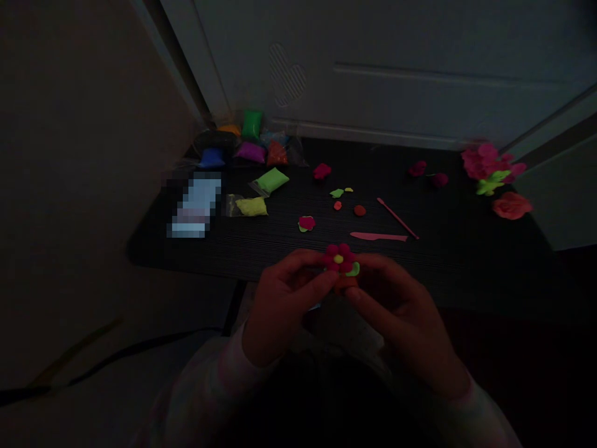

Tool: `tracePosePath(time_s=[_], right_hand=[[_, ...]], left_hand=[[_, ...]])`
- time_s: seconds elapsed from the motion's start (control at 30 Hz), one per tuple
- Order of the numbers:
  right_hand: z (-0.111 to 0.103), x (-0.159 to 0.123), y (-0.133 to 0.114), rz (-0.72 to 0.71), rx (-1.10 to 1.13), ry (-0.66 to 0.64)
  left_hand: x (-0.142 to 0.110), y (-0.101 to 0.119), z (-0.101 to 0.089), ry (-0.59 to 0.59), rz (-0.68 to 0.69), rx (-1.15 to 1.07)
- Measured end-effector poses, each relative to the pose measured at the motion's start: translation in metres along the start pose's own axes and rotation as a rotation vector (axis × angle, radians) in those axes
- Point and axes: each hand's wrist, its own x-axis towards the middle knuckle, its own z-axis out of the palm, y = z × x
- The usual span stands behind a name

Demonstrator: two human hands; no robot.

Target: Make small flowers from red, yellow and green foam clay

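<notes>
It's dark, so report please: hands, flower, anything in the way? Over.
Left hand, right hand: both holding flower. Pink knife nearby, not in the way.

Small pink clay flower (339, 258) between both hands (329, 292) above dark table (261, 246)

I can't read any text, label, brand, number or sign from here; the phone (196, 204) is pixelated, and I make out no lettering on the bags (252, 152).

Magenta flower (346, 249) with yellow centre, pink knife (379, 236), dark table (261, 246)
</notes>
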Motion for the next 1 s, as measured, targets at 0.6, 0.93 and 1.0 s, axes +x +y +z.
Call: tracePosePath(time_s=[0.6,0.93,1.0], right_hand=[[0.01,0.004,0.006,-0.775,-0.712,0.367],[0.013,-0.002,0.013,-0.854,-0.548,0.383],[0.013,-0.003,0.013,-0.832,-0.513,0.341]], left_hand=[[-0.011,-0.009,0.005,-0.106,0.058,-0.285],[-0.016,-0.004,0.004,-0.091,0.139,-0.194],[-0.017,-0.004,0.003,-0.095,0.159,-0.159]])
